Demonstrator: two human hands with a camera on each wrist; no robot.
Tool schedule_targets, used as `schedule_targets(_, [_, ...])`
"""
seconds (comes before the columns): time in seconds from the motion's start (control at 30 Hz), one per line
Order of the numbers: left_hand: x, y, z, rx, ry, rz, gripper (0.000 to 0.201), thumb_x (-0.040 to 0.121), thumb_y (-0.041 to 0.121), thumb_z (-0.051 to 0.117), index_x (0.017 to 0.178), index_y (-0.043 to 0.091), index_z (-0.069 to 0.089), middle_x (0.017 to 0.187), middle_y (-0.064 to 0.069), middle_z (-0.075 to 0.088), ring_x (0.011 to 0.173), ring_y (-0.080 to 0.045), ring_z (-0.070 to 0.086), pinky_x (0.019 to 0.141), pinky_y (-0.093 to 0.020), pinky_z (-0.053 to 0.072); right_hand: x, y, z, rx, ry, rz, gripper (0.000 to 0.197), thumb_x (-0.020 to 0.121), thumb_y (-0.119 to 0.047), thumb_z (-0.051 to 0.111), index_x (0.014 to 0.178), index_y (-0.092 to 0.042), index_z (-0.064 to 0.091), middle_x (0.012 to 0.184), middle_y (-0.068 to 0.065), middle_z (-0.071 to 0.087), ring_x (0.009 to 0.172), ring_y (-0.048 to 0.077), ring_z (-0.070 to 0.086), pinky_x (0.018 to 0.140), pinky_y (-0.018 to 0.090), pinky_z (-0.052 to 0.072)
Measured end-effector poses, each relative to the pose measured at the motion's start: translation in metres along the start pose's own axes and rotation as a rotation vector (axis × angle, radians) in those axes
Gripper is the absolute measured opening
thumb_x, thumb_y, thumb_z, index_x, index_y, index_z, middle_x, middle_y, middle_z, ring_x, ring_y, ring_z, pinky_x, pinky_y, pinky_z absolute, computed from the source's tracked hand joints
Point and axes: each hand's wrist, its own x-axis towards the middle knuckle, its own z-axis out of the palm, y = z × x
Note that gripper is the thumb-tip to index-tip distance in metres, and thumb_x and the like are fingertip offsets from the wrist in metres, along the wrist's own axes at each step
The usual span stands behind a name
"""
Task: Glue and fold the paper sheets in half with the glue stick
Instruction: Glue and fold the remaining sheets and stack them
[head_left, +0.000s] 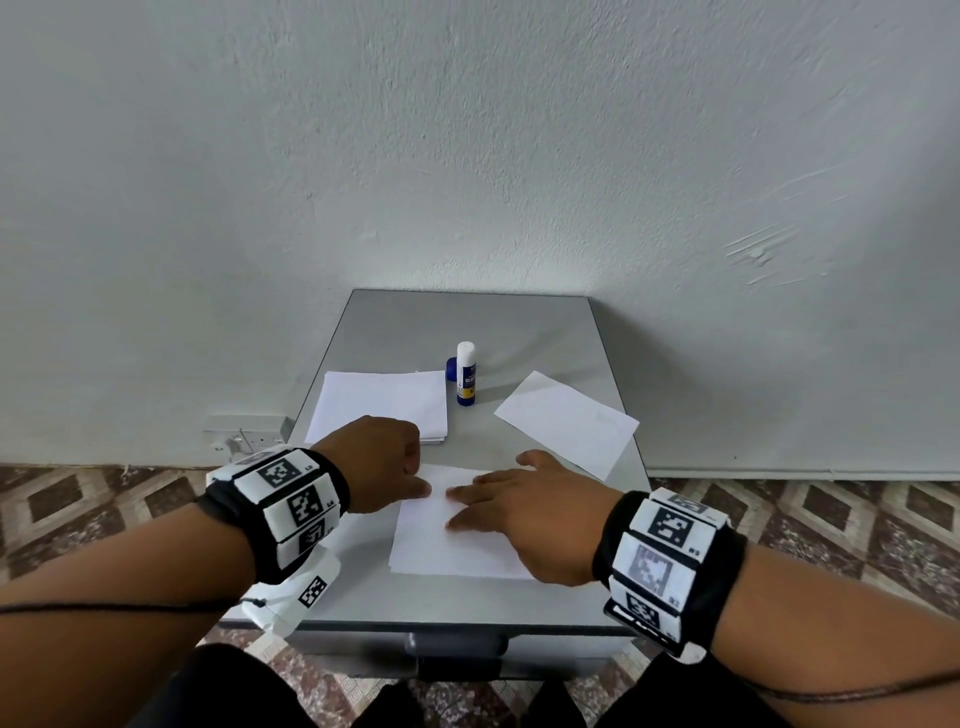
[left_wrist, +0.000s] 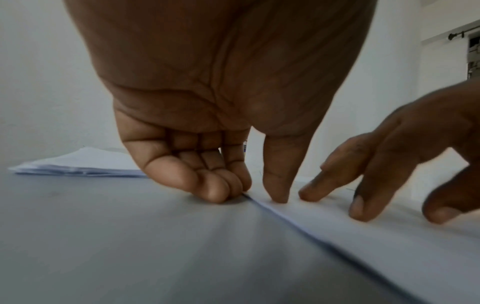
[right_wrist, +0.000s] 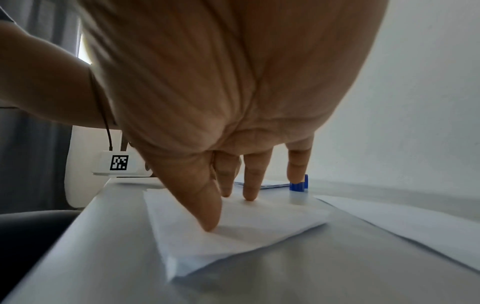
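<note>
A white folded sheet (head_left: 447, 545) (left_wrist: 363, 236) (right_wrist: 246, 232) lies near the front of the grey table (head_left: 467, 317). My left hand (head_left: 384, 462) (left_wrist: 246, 185) sits at the sheet's left edge with its four fingers curled onto the table and its thumb pressing on the paper. My right hand (head_left: 519, 514) (right_wrist: 228, 164) lies on the sheet, straight fingers spread and pressing down. The blue-and-white glue stick (head_left: 466, 374) stands upright farther back, untouched, with a blue cap (head_left: 451, 369) (right_wrist: 298, 186) beside it.
A stack of white sheets (head_left: 384, 405) (left_wrist: 78, 164) lies at the back left. A single sheet (head_left: 566, 423) (right_wrist: 415, 222) lies askew at the right, reaching the table's edge. The table backs onto a white wall, with a socket (head_left: 239, 436) low on the left.
</note>
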Motion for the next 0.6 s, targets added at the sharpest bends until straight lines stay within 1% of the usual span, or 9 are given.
schedule_targets(0.07, [0.001,0.001,0.002,0.023,-0.013,0.008,0.026,0.082,0.049,0.071,0.084,0.028,0.055,0.088,0.010,0.061,0.087,-0.013,0.055,0.069,-0.024,0.041,0.002,-0.002,0.000,0.012,0.024,0.017,0.071,0.087,-0.005,0.052,0.149,-0.034,0.033,0.163,-0.006,0.015,0.147,0.016,0.021,0.117,0.050,0.006])
schedule_targets(0.1, [0.001,0.001,0.002,0.029,-0.010,0.010,0.027,0.082,0.050,0.070,0.083,0.028,0.054,0.088,0.009,0.061,0.087,-0.013,0.055,0.068,-0.024,0.040,0.005,-0.006,0.001,0.004,0.046,0.040,0.069,0.088,-0.008,0.053,0.150,-0.030,0.032,0.163,-0.001,0.014,0.147,0.018,0.022,0.117,0.051,0.005])
schedule_targets(0.17, [0.002,0.001,0.002,0.033,-0.005,0.015,0.029,0.081,0.053,0.070,0.083,0.028,0.054,0.088,0.009,0.062,0.087,-0.013,0.056,0.067,-0.023,0.039,0.012,-0.019,0.005,-0.012,0.085,0.117,0.065,0.096,-0.025,0.048,0.155,-0.018,0.020,0.164,0.009,0.005,0.149,0.023,0.014,0.119,0.051,0.003])
schedule_targets(0.2, [0.002,0.001,0.002,0.034,-0.006,0.017,0.030,0.081,0.054,0.070,0.084,0.028,0.055,0.088,0.009,0.062,0.087,-0.013,0.056,0.068,-0.023,0.040,0.016,-0.026,0.009,-0.005,0.075,0.166,0.067,0.100,-0.036,0.040,0.157,-0.015,0.010,0.164,0.012,-0.002,0.151,0.024,0.007,0.120,0.052,-0.001])
schedule_targets(0.27, [0.001,0.001,0.002,0.031,-0.013,0.011,0.028,0.082,0.051,0.070,0.084,0.028,0.055,0.090,0.008,0.062,0.089,-0.013,0.055,0.070,-0.024,0.040,0.020,-0.036,0.019,0.011,0.003,0.259,0.074,0.101,-0.053,0.025,0.156,-0.013,-0.006,0.162,0.013,-0.013,0.151,0.024,-0.007,0.118,0.053,-0.010])
schedule_targets(0.33, [0.001,-0.001,0.003,0.015,-0.017,0.002,0.026,0.082,0.048,0.071,0.083,0.028,0.054,0.091,0.009,0.062,0.089,-0.013,0.055,0.072,-0.025,0.042,0.015,-0.035,0.027,0.008,-0.031,0.316,0.078,0.100,-0.059,0.016,0.155,-0.013,-0.012,0.161,0.012,-0.020,0.150,0.023,-0.014,0.116,0.053,-0.016])
schedule_targets(0.47, [0.000,-0.002,0.002,-0.038,-0.021,-0.012,0.026,0.082,0.046,0.072,0.084,0.027,0.055,0.089,0.008,0.061,0.087,-0.014,0.056,0.075,-0.027,0.047,-0.008,-0.022,0.031,0.002,-0.094,0.408,0.080,0.097,-0.063,0.009,0.153,-0.011,-0.017,0.160,0.011,-0.023,0.149,0.022,-0.018,0.117,0.053,-0.014])
schedule_targets(0.53, [-0.002,-0.001,0.001,-0.039,-0.019,-0.007,0.026,0.082,0.045,0.072,0.084,0.025,0.055,0.087,0.008,0.060,0.086,-0.015,0.056,0.074,-0.027,0.046,-0.018,-0.016,0.032,0.000,-0.128,0.434,0.087,0.089,-0.068,-0.005,0.152,-0.010,-0.018,0.160,0.011,-0.023,0.149,0.023,-0.019,0.117,0.051,-0.015])
schedule_targets(0.6, [-0.003,0.001,0.000,-0.036,-0.010,-0.009,0.026,0.083,0.044,0.072,0.085,0.024,0.055,0.087,0.008,0.059,0.085,-0.015,0.055,0.075,-0.027,0.046,-0.027,-0.013,0.034,0.007,-0.139,0.443,0.104,0.066,-0.068,-0.021,0.151,-0.009,-0.020,0.160,0.012,-0.023,0.149,0.023,-0.019,0.117,0.050,-0.015])
